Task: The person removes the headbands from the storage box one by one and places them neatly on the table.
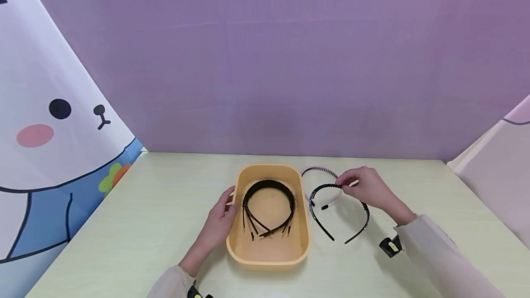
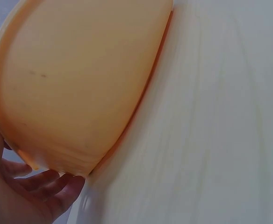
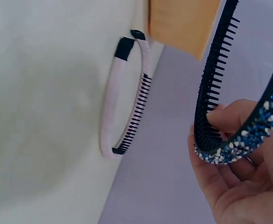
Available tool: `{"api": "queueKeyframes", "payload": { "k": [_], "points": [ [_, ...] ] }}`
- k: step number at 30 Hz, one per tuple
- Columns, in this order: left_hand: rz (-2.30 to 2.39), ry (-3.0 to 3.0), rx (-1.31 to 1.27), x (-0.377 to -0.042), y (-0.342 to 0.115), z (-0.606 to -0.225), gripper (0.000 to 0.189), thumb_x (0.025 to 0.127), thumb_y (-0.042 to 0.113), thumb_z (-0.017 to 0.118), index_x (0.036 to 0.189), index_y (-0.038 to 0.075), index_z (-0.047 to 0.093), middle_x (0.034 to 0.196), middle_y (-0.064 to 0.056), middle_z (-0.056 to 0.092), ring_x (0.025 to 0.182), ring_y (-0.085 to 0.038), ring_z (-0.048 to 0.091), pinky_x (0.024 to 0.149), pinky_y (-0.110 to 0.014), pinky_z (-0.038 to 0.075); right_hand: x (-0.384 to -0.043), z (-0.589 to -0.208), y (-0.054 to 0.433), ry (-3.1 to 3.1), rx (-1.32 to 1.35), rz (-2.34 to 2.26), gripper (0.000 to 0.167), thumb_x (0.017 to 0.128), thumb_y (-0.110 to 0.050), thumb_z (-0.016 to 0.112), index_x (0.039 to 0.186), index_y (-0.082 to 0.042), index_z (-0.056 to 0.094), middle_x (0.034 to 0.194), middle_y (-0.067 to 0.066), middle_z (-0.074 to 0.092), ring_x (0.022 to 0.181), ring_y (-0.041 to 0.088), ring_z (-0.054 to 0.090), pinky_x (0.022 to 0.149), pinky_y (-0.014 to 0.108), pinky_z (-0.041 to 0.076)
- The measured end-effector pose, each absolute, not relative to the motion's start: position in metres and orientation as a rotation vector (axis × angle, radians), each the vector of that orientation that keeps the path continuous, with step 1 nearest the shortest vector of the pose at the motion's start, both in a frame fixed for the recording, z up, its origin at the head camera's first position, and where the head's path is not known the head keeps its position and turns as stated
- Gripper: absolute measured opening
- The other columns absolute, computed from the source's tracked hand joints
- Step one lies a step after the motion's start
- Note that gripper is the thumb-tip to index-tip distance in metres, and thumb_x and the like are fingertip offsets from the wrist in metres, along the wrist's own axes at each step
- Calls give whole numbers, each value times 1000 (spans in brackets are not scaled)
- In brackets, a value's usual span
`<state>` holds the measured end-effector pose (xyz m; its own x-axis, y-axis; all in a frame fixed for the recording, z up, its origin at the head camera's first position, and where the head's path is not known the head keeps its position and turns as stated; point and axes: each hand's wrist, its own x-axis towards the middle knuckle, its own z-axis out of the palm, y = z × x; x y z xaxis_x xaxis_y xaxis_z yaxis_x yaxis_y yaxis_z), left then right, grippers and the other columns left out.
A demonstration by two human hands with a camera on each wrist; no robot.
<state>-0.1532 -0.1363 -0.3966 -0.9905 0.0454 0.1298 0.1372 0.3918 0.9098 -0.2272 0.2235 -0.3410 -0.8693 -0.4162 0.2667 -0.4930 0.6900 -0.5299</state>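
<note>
In the head view my left hand (image 1: 220, 220) grips the left side of a yellow plastic basin (image 1: 271, 263). The left wrist view shows the fingertips (image 2: 71, 186) against its outer wall. Inside the basin lie several black headbands (image 1: 269, 183), stacked and overlapping. My right hand (image 1: 366, 189) pinches a toothed black headband (image 1: 367, 215) at its crown, its two ends pointing down. Blue and white sparkling stones (image 3: 248, 140) cover its outer face in the right wrist view. Behind it a pale pink headband (image 3: 109, 107) with black tips and dark teeth lies on the table.
The basin stands mid-table on a pale wood-grain tabletop (image 1: 136, 224). A purple cloth backdrop (image 1: 269, 68) rises behind the table's far edge. At the left hangs a cartoon-printed cloth (image 1: 49, 164), and a pale cloth (image 1: 497, 169) hangs at the right.
</note>
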Motion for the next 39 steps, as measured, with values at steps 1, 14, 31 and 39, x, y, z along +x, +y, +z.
{"api": "queueKeyframes", "payload": {
  "k": [1, 14, 31, 39],
  "points": [
    [-1677, -2551, -168, -153, -136, -397, 47, 99, 10, 40, 145, 3, 33, 133, -27, 50, 114, -36, 56, 88, -45, 52, -226, -343, 224, -2771, 751, 931, 20, 78, 7, 60, 87, -5, 74, 84, 5, 72, 76, 8, 64, 65, 20, 54],
    [-1673, -2553, -165, -152, -136, -396, 47, 99, 9, 40, 145, 3, 34, 134, -28, 50, 115, -37, 56, 88, -46, 52, -217, -358, 227, -2778, 747, 955, 20, 78, 7, 62, 85, -8, 73, 83, 2, 71, 75, 5, 63, 65, 20, 54],
    [-1655, -2558, -162, -156, -136, -399, 47, 99, 9, 38, 145, 5, 34, 133, -26, 51, 115, -36, 56, 89, -44, 52, -209, -376, 224, -2792, 782, 996, 20, 77, 8, 62, 84, -7, 72, 82, 2, 71, 75, 4, 62, 65, 20, 54],
    [-1654, -2558, -157, -155, -136, -399, 47, 99, 9, 39, 145, 5, 35, 133, -26, 51, 115, -37, 56, 88, -44, 52, -208, -381, 219, -2789, 844, 1030, 18, 76, 9, 62, 84, -4, 72, 81, 4, 71, 75, 3, 62, 64, 21, 54]
  ]
}}
